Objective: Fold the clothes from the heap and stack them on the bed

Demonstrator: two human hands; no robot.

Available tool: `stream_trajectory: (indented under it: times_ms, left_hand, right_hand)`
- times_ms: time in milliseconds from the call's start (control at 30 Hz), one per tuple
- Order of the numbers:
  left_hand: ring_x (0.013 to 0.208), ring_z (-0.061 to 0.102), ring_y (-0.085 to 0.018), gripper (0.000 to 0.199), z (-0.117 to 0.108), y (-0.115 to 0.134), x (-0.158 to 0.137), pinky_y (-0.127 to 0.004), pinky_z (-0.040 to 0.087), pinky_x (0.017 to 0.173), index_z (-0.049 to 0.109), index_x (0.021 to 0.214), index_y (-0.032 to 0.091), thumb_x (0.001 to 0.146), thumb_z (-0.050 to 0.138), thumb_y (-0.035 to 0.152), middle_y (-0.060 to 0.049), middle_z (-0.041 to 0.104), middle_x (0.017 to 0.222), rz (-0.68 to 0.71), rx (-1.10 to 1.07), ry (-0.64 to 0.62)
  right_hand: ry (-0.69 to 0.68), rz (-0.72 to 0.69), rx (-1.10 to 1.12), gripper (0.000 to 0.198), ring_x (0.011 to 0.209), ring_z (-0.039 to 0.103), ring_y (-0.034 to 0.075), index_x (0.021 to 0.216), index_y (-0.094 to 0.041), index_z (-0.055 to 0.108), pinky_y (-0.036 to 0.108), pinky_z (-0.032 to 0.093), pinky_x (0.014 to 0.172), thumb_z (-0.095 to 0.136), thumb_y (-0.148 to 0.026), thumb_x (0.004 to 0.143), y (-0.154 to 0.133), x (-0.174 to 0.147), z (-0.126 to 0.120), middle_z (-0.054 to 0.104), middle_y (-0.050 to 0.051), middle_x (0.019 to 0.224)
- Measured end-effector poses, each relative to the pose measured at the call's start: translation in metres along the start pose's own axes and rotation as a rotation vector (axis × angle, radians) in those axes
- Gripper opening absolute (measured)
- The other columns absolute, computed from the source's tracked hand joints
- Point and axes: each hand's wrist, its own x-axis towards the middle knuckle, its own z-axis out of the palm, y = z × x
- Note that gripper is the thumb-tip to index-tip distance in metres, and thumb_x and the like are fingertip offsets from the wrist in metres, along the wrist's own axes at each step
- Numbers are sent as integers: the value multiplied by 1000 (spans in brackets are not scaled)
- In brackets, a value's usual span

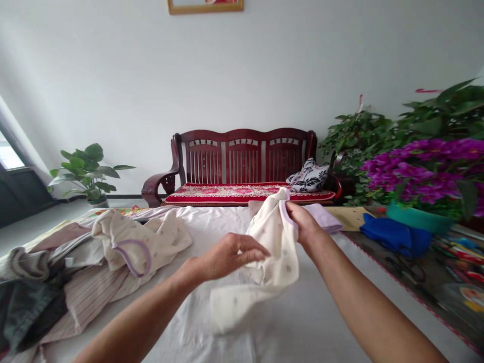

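A small cream garment (279, 247) with faint grey spots and lavender trim hangs over the white cloth, gripped by its trimmed edge in my right hand (301, 222). Its lower end is blurred and swings toward the left. My left hand (236, 253) is beside the garment, palm turned down, its fingers stretched out and the thumb apart. Whether those fingertips touch the fabric I cannot tell. On the left, another cream garment (151, 242) with lavender edging lies crumpled on top of a heap of clothes (86, 287).
Behind my right hand lies a folded lavender cloth (323, 218). At right are a blue cloth (395, 236), a teal pot (419, 218) of purple flowers and assorted small items. A dark red wooden bench (244, 156) with a cushion (308, 176) stands beyond the white cloth (215, 222).
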Motion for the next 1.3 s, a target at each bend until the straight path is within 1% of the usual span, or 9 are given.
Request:
stream_trajectory:
  times_ms: [133, 333, 433, 533, 800, 900, 1033, 1133, 1300]
  left_hand:
    - [82, 66, -19, 25, -1, -13, 15, -31, 52, 75, 75, 92, 20, 82, 71, 42, -9, 73, 92, -54, -30, 499]
    - [114, 60, -29, 78, 52, -23, 14, -36, 53, 86, 54, 139, 27, 68, 83, 33, -12, 60, 133, -18, -95, 420]
    - [98, 64, -26, 49, 63, -36, 16, -34, 53, 76, 64, 123, 24, 74, 71, 27, -8, 69, 110, -42, -104, 456]
    - [64, 60, -18, 26, 39, -33, 17, -27, 47, 58, 72, 101, 20, 81, 59, 31, -2, 68, 76, -165, -239, 412]
    - [60, 57, -13, 26, -55, 8, 25, -21, 42, 52, 76, 98, 22, 77, 63, 30, -1, 71, 78, -106, -118, 432]
    - [66, 60, -15, 28, -67, 12, 29, -21, 45, 55, 77, 100, 22, 77, 64, 31, -4, 74, 91, -111, -42, 387]
    - [76, 65, -18, 29, -78, 18, 22, -22, 49, 61, 78, 100, 22, 77, 66, 37, -6, 74, 100, -101, 16, 371]
    - [70, 63, -17, 30, -94, 24, 9, -21, 48, 56, 78, 99, 21, 75, 70, 39, -6, 74, 89, -132, 141, 414]
    - [47, 52, -12, 34, -118, 49, -16, -19, 37, 41, 75, 78, 15, 68, 77, 47, -3, 66, 59, -226, 296, 523]
  right_hand:
    - [-99, 266, 123, 7, 68, 69, 26, 67, -23, 61, 40, 59, 67, 60, -28, 71, -7, 0, 9, 66, 5, 60]
    - [198, -104, 363, 11, 75, 69, 19, 78, -23, 58, 34, 58, 75, 66, -24, 71, -15, -15, 42, 69, -2, 72]
    - [77, -248, 301, 19, 81, 69, 17, 90, -24, 61, 33, 57, 80, 69, -27, 74, -13, -35, 45, 71, -3, 84]
    - [47, -303, 106, 22, 77, 66, 18, 90, -23, 62, 34, 56, 75, 72, -37, 77, -3, -44, 19, 70, 0, 85]
    - [442, -592, -467, 71, 111, 55, 28, 115, -20, 61, 50, 42, 102, 87, -49, 56, 55, -5, -62, 62, 11, 118]
    - [186, -624, -615, 69, 124, 50, 33, 108, -22, 67, 53, 36, 108, 90, -52, 50, 65, -3, -50, 61, 12, 127]
    - [-253, -295, -447, 36, 81, 63, 23, 77, -21, 67, 39, 51, 79, 76, -56, 71, 68, -17, -28, 69, 2, 80]
    - [-49, -167, -190, 34, 57, 54, 15, 82, -22, 67, 28, 44, 56, 73, -54, 73, 50, -26, -29, 63, -4, 65]
    - [174, -337, -90, 33, 55, 54, 13, 81, -22, 69, 27, 42, 52, 85, -43, 61, -40, -43, -47, 66, -2, 67]
